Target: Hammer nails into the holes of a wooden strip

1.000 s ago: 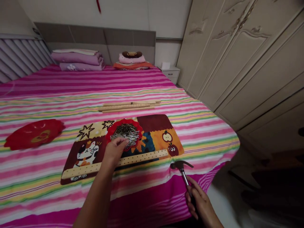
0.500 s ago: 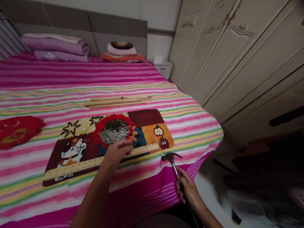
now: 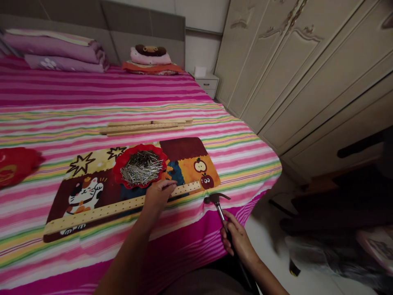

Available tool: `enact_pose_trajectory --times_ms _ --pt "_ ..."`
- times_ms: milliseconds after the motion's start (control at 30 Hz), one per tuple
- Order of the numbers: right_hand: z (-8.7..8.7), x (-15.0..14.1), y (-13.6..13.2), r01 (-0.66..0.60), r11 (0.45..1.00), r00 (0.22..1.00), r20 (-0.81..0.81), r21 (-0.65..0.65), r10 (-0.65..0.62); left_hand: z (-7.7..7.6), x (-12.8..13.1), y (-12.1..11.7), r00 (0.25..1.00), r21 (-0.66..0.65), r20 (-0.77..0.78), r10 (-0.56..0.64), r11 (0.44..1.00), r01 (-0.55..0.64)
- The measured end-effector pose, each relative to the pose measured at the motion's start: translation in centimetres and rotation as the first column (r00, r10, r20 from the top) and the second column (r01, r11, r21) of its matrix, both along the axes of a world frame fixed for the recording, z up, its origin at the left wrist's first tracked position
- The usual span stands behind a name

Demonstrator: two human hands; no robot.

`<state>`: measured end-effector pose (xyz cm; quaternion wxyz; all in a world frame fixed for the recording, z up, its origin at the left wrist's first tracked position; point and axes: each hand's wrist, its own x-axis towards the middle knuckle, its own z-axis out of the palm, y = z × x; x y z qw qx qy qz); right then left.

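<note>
My left hand (image 3: pixel 158 196) is over a long wooden strip (image 3: pixel 101 212) dotted with holes, its thumb and fingers pinched together near the strip's right part. Whatever is between those fingertips is too small to make out. Small nail tips or heads seem to stand on the strip's right end. Just behind the hand, a red scalloped bowl (image 3: pixel 118 174) holds a heap of nails (image 3: pixel 143 168). My right hand (image 3: pixel 238 237) grips a claw hammer (image 3: pixel 218 205) by its dark handle, with the head resting on or just over the bedspread, right of the strip.
Beneath the strip and bowl lies a patterned mat (image 3: pixel 184 147) on a striped bedspread (image 3: pixel 215 123). More wooden strips (image 3: pixel 144 128) lie behind it, and a red bag-like item (image 3: pixel 18 164) is at left. Folded bedding (image 3: pixel 61 53) sits by the headboard. A wardrobe (image 3: pixel 291 73) stands at right.
My left hand has moved a little to the right along the strip, still pinched. The whole view has shifted slightly. My right hand keeps the hammer in about the same place.
</note>
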<state>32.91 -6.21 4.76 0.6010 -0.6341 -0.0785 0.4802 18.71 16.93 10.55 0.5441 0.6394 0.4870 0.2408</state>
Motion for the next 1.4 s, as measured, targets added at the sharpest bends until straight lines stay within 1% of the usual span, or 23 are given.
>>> enact_pose_trajectory --times_ms 133,233,400,500,567,633,667,767,833,900,967,1033,1100,1167,1200,1267,1333,1400 --pt "0.0 0.1 0.0 0.004 1.000 1.000 0.002 -0.011 -0.004 -0.3 0.0 0.2 0.997 0.044 -0.041 -0.068 0.997 0.070" --pt "0.0 0.1 -0.1 0.003 1.000 1.000 0.006 -0.005 -0.003 -0.3 0.0 0.2 0.992 0.125 -0.088 -0.094 0.987 0.104" --pt "-0.3 0.1 -0.1 0.000 1.000 1.000 0.007 0.008 0.000 -0.2 0.2 0.0 0.973 0.283 -0.207 -0.098 0.946 0.156" --pt "-0.4 -0.1 -0.1 0.002 1.000 1.000 0.024 -0.007 -0.002 -0.1 0.3 -0.1 0.957 0.320 -0.267 -0.114 0.926 0.200" --pt "-0.1 -0.5 -0.2 0.005 1.000 0.999 0.052 -0.017 -0.004 0.0 0.4 -0.3 0.948 0.338 -0.294 -0.122 0.914 0.223" --pt "0.8 -0.9 -0.1 0.017 1.000 0.996 0.089 -0.009 -0.016 -0.1 0.5 -0.4 0.943 0.351 -0.309 -0.126 0.906 0.236" --pt "1.5 -1.2 0.0 0.023 1.000 0.994 0.107 0.005 -0.023 -0.1 0.6 -0.4 0.942 0.355 -0.312 -0.125 0.904 0.238" --pt "4.4 -1.7 0.7 -0.003 0.998 0.987 0.159 0.058 -0.007 -0.5 0.6 -0.5 0.946 0.370 -0.302 -0.121 0.899 0.233" --pt "6.5 -1.9 1.7 -0.081 0.995 0.972 0.225 0.066 0.064 -0.8 0.7 -0.6 0.950 0.387 -0.285 -0.124 0.892 0.233" --pt "8.2 -1.9 3.0 -0.191 0.980 0.918 0.365 0.058 0.157 -1.2 0.7 -0.7 0.956 0.413 -0.266 -0.126 0.881 0.231" --pt "9.1 -1.8 4.4 -0.300 0.952 0.818 0.528 0.053 0.229 -1.4 0.7 -0.8 0.959 0.442 -0.256 -0.123 0.867 0.229" --pt "9.3 -1.8 5.8 -0.385 0.922 0.710 0.653 0.044 0.266 -1.5 0.7 -0.9 0.960 0.470 -0.252 -0.119 0.852 0.229" --pt "9.2 -1.8 6.7 -0.447 0.894 0.623 0.724 0.020 0.296 -1.5 0.7 -0.9 0.957 0.485 -0.265 -0.114 0.842 0.235" --pt "9.1 -1.8 7.2 -0.484 0.875 0.572 0.751 -0.014 0.328 -1.5 0.6 -0.9 0.952 0.490 -0.290 -0.103 0.838 0.240" --pt "9.1 -1.8 7.2 -0.490 0.872 0.566 0.752 -0.024 0.339 -1.5 0.6 -0.9 0.949 0.491 -0.299 -0.098 0.837 0.241" --pt "9.3 -1.8 6.8 -0.469 0.883 0.595 0.731 -0.024 0.335 -1.5 0.6 -0.9 0.951 0.494 -0.295 -0.095 0.836 0.237" --pt "9.5 -1.9 5.9 -0.411 0.912 0.670 0.678 -0.003 0.304 -1.6 0.6 -0.9 0.957 0.493 -0.272 -0.104 0.839 0.232" --pt "9.6 -1.9 4.6 -0.316 0.949 0.764 0.597 0.016 0.245 -1.7 0.7 -1.0 0.957 0.485 -0.267 -0.116 0.842 0.237"
